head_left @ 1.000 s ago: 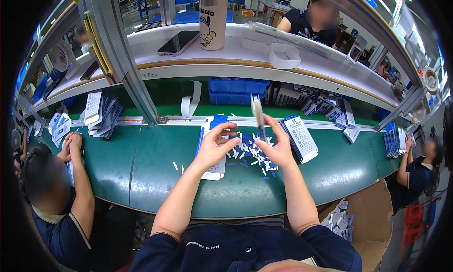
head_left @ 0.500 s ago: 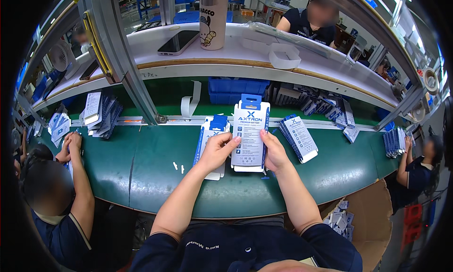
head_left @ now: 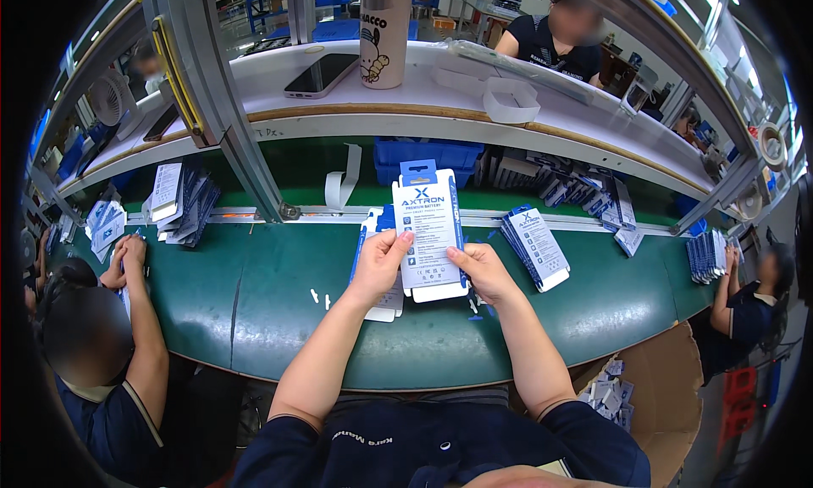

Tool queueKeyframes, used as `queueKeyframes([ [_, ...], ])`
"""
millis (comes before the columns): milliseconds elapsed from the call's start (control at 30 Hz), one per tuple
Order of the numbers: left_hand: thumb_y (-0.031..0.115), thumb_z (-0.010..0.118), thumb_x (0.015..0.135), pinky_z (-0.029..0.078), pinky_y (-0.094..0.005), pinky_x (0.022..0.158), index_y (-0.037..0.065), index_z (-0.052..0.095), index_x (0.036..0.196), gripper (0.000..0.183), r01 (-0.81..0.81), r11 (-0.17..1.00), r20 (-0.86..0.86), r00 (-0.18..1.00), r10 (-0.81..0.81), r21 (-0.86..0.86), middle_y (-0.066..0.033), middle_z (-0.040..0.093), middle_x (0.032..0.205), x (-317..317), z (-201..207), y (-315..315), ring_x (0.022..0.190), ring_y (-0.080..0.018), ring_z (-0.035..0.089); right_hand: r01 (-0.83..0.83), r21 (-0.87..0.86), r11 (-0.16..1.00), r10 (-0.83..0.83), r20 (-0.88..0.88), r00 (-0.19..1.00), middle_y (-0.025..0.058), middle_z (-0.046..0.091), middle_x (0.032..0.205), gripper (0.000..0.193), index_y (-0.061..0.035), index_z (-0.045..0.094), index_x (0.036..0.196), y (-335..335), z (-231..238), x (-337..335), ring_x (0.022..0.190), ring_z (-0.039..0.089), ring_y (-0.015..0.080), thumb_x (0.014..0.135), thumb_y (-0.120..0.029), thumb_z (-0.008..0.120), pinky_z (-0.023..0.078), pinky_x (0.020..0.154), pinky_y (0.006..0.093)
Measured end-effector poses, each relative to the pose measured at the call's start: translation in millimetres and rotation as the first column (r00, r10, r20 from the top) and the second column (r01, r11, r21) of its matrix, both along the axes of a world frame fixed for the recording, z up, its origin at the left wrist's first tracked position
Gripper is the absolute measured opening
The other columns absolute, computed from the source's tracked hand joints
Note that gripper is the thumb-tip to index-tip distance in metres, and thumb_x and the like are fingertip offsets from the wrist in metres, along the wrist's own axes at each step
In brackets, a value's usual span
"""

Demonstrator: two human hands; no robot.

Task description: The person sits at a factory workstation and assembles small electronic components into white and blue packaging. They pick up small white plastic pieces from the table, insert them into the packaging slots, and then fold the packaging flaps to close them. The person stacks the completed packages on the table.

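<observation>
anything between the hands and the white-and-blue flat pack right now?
Nothing visible. The left hand and right hand both grip the white-and-blue flat cardboard pack directly at its side edges, raised above the green belt.

Green workbench [head_left: 254, 310] under a white shelf [head_left: 423, 99], brightly lit.

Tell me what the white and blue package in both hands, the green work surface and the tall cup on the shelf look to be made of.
White and blue package: likely thin printed cardboard, flat with crisp edges, held by left hand and right hand. Green work surface: looks like a smooth rubbery or vinyl belt, faintly glossy. Tall cup: beige, matte, plastic or coated metal; cannot tell which.
</observation>
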State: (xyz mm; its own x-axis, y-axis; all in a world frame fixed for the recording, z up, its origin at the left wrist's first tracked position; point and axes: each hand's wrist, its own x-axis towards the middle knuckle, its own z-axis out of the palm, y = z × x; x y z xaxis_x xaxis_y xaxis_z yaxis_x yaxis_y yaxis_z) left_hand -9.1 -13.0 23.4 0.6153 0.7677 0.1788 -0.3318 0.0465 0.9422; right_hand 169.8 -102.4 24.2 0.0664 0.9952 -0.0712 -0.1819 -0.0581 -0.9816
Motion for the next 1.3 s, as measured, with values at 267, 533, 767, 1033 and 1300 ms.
queueKeyframes([
  [267,0.025,0.049,0.097,0.043,-0.0208,0.062,0.000,0.063,0.091,0.030,-0.017,1.000,0.011,1.000,0.017,-0.027,-0.0008,0.063,0.082,-2,-6,4,0.070,-0.0043,0.053,-0.105,0.042,0.994,0.099,0.126,0.987,0.0034,0.066,0.078,0.028,0.0023,0.068,0.083,-3,-4,7,0.071,0.056,0.0050,0.091,-0.024,0.060,0.045,0.065,0.0219],
  [533,0.026,0.050,0.097,0.040,-0.0200,0.059,0.000,0.062,0.079,0.034,0.062,0.994,-0.060,0.997,-0.057,0.085,0.0006,0.061,0.077,5,-14,-2,0.068,-0.0027,0.049,0.058,0.116,0.992,-0.058,-0.003,0.998,0.0092,0.067,0.094,0.028,0.0030,0.064,0.099,0,1,5,0.080,0.061,0.0109,0.095,-0.022,0.053,0.049,0.074,0.0259],
  [767,0.032,0.050,0.097,0.037,-0.0206,0.053,0.001,0.061,0.074,0.040,-0.158,0.985,-0.123,0.979,0.165,0.063,0.0019,0.058,0.068,4,1,-4,0.061,-0.0028,0.046,-0.086,-0.022,0.996,0.088,0.167,0.982,0.0054,0.068,0.084,0.029,0.0023,0.068,0.091,-3,5,7,0.076,0.059,0.0077,0.092,-0.025,0.058,0.047,0.071,0.0233],
  [1033,0.033,0.047,0.098,0.035,-0.0212,0.051,0.001,0.060,0.073,0.042,-0.310,0.947,0.020,0.950,0.312,-0.088,0.0021,0.057,0.067,6,4,1,0.059,-0.0028,0.044,-0.259,-0.163,0.952,0.303,0.374,0.877,0.0027,0.067,0.084,0.035,0.0002,0.068,0.093,-7,9,7,0.078,0.059,0.0060,0.093,-0.033,0.055,0.047,0.069,0.0215],
  [1300,0.029,0.051,0.096,0.032,-0.0203,0.048,0.003,0.061,0.070,0.038,0.082,0.994,-0.155,0.986,-0.069,0.079,0.0044,0.054,0.063,5,-2,-7,0.054,-0.0027,0.042,0.155,0.002,0.988,-0.155,-0.012,0.988,0.0072,0.067,0.084,0.034,0.0025,0.065,0.086,1,3,9,0.073,0.060,0.0089,0.094,-0.029,0.055,0.048,0.066,0.0231],
])
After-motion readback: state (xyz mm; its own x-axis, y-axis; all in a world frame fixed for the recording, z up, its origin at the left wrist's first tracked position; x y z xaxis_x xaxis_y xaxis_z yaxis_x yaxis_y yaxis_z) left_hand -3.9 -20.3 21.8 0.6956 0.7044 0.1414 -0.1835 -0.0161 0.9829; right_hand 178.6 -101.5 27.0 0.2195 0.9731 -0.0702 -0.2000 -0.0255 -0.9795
